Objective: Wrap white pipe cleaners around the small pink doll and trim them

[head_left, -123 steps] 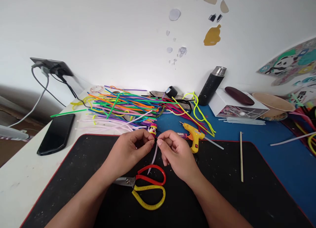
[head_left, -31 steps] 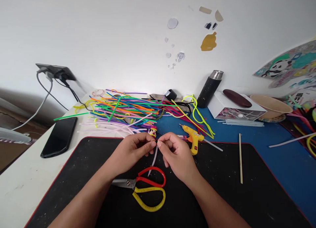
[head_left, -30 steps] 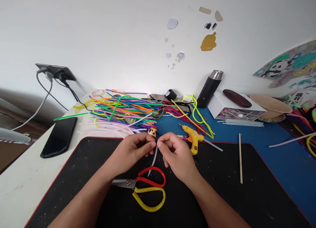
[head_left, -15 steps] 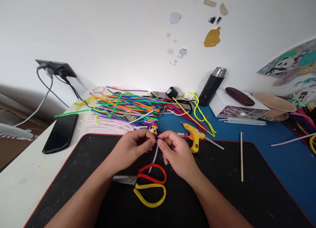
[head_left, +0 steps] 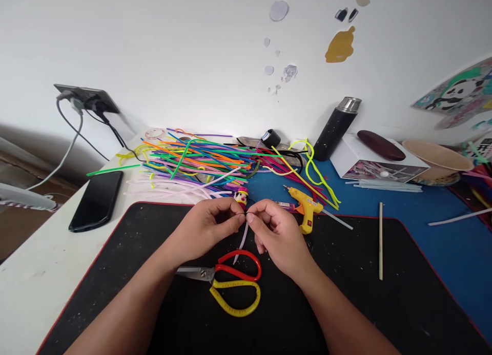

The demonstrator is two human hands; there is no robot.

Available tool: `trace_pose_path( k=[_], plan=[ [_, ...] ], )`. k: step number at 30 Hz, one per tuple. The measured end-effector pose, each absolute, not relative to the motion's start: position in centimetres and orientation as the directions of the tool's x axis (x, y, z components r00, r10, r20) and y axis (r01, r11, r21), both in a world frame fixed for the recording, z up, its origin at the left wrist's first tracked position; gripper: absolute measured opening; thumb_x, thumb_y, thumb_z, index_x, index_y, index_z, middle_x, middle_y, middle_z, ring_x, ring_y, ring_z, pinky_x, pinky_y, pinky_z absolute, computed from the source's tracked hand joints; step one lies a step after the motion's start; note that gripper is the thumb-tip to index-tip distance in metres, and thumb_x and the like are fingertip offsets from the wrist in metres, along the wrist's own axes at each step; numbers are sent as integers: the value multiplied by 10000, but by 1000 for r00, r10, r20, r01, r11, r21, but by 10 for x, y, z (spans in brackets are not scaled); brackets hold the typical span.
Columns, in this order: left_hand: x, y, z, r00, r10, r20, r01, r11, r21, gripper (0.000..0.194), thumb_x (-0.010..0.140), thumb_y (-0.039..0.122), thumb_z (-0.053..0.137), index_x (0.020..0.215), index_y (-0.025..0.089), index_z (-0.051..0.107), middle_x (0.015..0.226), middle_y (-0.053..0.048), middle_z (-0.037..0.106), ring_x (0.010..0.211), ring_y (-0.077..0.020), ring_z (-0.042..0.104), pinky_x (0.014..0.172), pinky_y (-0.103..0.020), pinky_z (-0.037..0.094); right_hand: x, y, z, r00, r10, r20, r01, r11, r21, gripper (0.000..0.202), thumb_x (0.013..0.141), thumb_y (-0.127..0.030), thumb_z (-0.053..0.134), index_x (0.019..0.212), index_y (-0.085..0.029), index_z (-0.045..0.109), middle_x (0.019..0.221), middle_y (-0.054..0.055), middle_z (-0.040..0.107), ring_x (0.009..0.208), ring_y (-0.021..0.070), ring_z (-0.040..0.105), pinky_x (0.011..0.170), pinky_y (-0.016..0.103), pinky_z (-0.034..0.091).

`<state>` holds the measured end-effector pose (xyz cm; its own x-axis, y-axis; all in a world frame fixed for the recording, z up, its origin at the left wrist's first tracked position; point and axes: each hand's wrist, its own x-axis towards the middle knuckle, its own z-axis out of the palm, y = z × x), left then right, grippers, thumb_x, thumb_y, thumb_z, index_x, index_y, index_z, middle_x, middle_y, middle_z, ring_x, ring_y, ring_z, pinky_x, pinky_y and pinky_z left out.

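Note:
Between the fingertips of both hands is a short, thin black piece of pipe cleaner, mostly hidden. My left hand pinches its left end with thumb and forefinger. The fingers of my right hand are closed on the other end, almost touching the left ones. Just behind them stands a small figure with a pink and yellow hat, its lower part covered. A pale lilac strip shows below the fingertips. Scissors with red and yellow handles lie on the black mat nearer to me.
Many coloured pipe cleaners are heaped along the wall. A yellow glue gun lies right of my hands, with a pale wooden stick farther right. A phone is at left; a black flask and white box stand behind.
The view has tilted slightly down and shifted a little left. Both hands keep their pinch on the black piece, with fingertips still close together.

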<state>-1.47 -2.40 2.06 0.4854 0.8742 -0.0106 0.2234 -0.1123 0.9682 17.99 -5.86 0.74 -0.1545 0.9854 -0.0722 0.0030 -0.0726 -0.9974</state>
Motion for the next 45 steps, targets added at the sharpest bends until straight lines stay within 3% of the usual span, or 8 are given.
trace_pose_path(
  k=[4,12,17,22,29,35,39,45],
  plan=[
    [-19,-21,20,485,873,-44,184,-53,981,299,983,452,704,879,175,745,786,-20,681,732,-159,597,695,-263,494,182,-57,8,-106,994,-41,-6,-42,-999,197,970,-396,700,906,-217,648,563,-90,525,404,87,488,423,213,358],
    [-42,-3,20,9,995,100,369,-96,925,310,980,482,664,872,194,709,767,-15,704,679,-163,621,656,-268,472,202,-44,13,204,979,-8,-225,39,-974,218,907,-408,782,908,-222,668,512,-122,417,365,86,445,393,224,325],
    [-46,2,8,232,972,38,715,-198,670,219,938,439,687,934,239,778,866,-21,777,762,-218,666,693,-313,446,204,-41,12,232,972,-44,-269,20,-963,234,889,-409,801,887,-223,659,514,-122,390,373,85,421,396,228,306],
    [-40,1,-3,418,908,1,797,-367,479,163,933,313,684,1030,246,797,1036,-79,781,978,-292,700,831,-366,493,200,-44,8,164,985,-55,-243,-14,-970,234,913,-420,787,898,-221,662,517,-122,394,372,84,443,398,218,309],
    [-34,-1,-9,451,892,-34,826,-403,393,107,888,153,649,897,230,723,968,-88,756,939,-307,687,807,-378,476,191,-48,8,61,994,-86,-146,-76,-986,292,897,-479,776,870,-224,637,484,-119,419,355,98,450,391,223,328],
    [-41,3,6,209,976,63,774,-204,600,140,952,331,633,855,230,647,806,-30,712,742,-237,637,679,-336,410,185,-53,10,-23,996,-81,-48,-82,-995,282,920,-478,739,869,-224,627,508,-103,486,370,93,451,402,223,327],
    [-34,-2,18,249,968,17,295,-93,951,294,937,498,690,888,212,642,778,-8,703,724,-190,664,706,-303,497,182,-56,11,-54,996,-69,-18,-70,-997,275,935,-473,716,865,-223,626,520,-100,488,380,94,449,410,221,337],
    [-21,-10,15,255,961,-109,48,100,994,447,782,538,877,1011,182,735,784,-24,748,724,-191,687,685,-296,529,181,-56,9,-61,996,-63,-1,-63,-998,255,949,-461,700,872,-231,623,537,-102,484,382,94,448,415,226,332]
  ],
)
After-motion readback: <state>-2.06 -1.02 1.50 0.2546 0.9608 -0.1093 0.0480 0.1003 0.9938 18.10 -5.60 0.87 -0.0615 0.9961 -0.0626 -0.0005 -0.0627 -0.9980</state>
